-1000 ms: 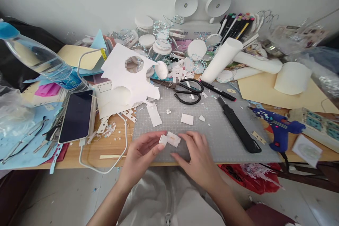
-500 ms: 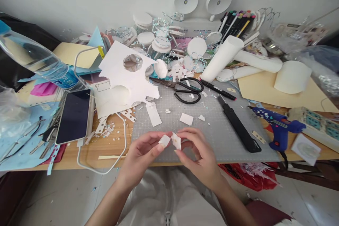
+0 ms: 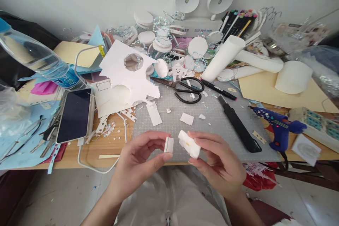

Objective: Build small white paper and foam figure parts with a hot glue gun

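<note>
Between thumb and fingers, my left hand (image 3: 145, 162) pinches a small white rectangular piece (image 3: 168, 145), held on its edge. My right hand (image 3: 219, 159) grips a larger white lump-like piece (image 3: 190, 144) with a yellowish spot on the side towards the left hand. The two pieces are apart, with a narrow gap between them. Both hands hover over the front edge of a grey cutting mat (image 3: 206, 130). Just beyond them lie a white rectangular scrap (image 3: 186, 118) and a longer white strip (image 3: 154, 113).
Black-handled scissors (image 3: 188, 90), a utility knife (image 3: 238, 123) and a black marker (image 3: 219, 90) lie on the mat. A blue glue gun (image 3: 279, 127) stands at right. At left are a phone (image 3: 74, 116), its white cable and a tilted water bottle (image 3: 42, 60). White paper rolls (image 3: 224, 58) lie behind.
My hands have moved apart slightly, the right one further right. The piece in my right hand has turned, so more of it shows. The left piece is now more upright.
</note>
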The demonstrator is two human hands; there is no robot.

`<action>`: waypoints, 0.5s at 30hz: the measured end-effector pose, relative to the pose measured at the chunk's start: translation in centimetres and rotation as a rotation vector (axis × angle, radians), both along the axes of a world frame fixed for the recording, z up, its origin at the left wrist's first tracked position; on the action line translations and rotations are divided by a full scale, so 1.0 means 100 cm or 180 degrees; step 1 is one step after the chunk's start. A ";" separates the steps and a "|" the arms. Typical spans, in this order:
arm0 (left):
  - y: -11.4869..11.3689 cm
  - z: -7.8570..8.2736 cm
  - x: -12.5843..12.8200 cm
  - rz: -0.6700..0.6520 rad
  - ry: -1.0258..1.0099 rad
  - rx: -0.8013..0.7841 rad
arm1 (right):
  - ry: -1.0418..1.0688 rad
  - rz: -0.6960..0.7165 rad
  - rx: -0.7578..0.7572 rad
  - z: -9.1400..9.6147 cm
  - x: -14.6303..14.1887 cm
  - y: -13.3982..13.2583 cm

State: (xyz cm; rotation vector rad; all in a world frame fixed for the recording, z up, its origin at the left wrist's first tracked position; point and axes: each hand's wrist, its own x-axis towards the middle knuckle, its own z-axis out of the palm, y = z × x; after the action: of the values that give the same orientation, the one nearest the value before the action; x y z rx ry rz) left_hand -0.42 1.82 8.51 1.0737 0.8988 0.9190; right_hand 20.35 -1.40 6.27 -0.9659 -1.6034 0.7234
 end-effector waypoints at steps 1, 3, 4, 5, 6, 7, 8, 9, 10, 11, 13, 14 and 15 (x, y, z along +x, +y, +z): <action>0.000 0.001 0.000 0.0004 0.0013 0.0034 | -0.0014 -0.0011 0.0012 0.001 -0.001 -0.001; 0.000 0.002 0.000 0.0029 0.0051 0.0154 | -0.0024 -0.0005 0.0043 0.001 -0.003 -0.001; 0.001 0.002 0.000 0.0055 0.0073 0.0242 | -0.0026 -0.0003 0.0071 0.001 -0.004 -0.002; 0.001 0.003 0.001 0.0079 0.0093 0.0329 | -0.0028 -0.0005 0.0091 0.001 -0.005 -0.002; 0.001 0.003 0.001 0.0091 0.0107 0.0399 | -0.0033 -0.0011 0.0105 0.000 -0.006 -0.002; 0.001 0.004 0.001 0.0086 0.0122 0.0439 | -0.0037 -0.0025 0.0113 -0.001 -0.007 -0.002; 0.001 0.004 0.001 0.0075 0.0139 0.0455 | -0.0041 -0.0045 0.0109 -0.001 -0.008 -0.002; 0.001 0.005 0.001 0.0068 0.0158 0.0465 | -0.0052 -0.0066 0.0102 -0.002 -0.009 -0.003; 0.000 0.005 0.001 0.0070 0.0185 0.0481 | -0.0070 -0.0083 0.0085 -0.003 -0.009 -0.003; -0.001 0.006 0.001 0.0093 0.0230 0.0508 | -0.0089 -0.0093 0.0077 -0.003 -0.010 -0.003; -0.002 0.007 0.002 0.0213 0.0351 0.0605 | -0.0113 -0.0112 0.0072 -0.004 -0.012 -0.004; -0.003 0.007 0.002 0.0292 0.0419 0.0670 | -0.0125 -0.0123 0.0063 -0.005 -0.012 -0.004; -0.004 0.007 0.002 0.0363 0.0501 0.0738 | -0.0129 -0.0143 0.0057 -0.005 -0.013 -0.004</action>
State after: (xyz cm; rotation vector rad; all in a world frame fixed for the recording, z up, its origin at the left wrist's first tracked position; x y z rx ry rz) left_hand -0.21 1.45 9.16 1.3181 1.0087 1.0635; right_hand 19.06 -1.83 5.74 -1.0060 -1.6156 0.6613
